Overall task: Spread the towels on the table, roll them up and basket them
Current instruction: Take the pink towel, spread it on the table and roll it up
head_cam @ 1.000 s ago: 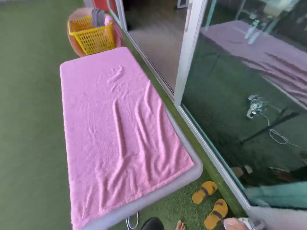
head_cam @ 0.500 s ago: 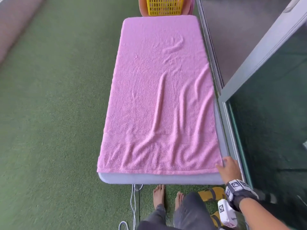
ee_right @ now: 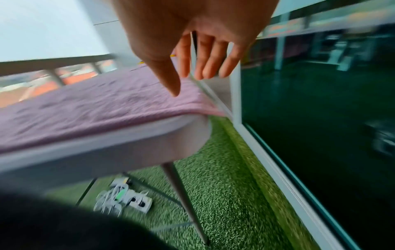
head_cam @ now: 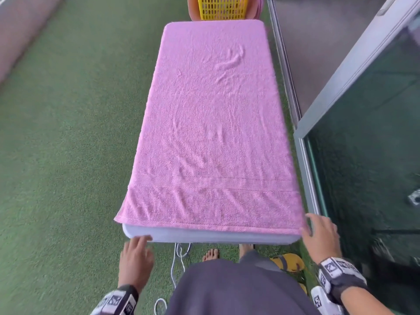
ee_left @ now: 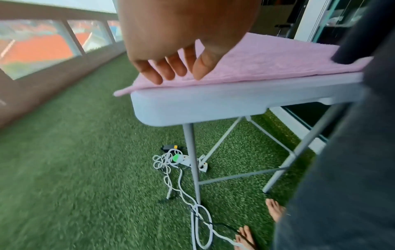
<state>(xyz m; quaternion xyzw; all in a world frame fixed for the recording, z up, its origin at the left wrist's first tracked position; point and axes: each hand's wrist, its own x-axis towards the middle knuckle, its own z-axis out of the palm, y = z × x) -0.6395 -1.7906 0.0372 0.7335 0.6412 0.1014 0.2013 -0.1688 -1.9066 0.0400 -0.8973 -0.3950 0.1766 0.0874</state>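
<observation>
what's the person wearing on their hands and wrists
Nothing covers the left hand or the right hand: no gloves, no sleeves in view, forearms bare. Each wrist carries a dark band with white squares printed in black block patterns. A white block with the same kind of marking sits beside the right band.

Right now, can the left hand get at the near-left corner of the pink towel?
Probably yes. The left hand is open just below that pink towel corner, which overhangs the table edge; nothing lies between.
</observation>
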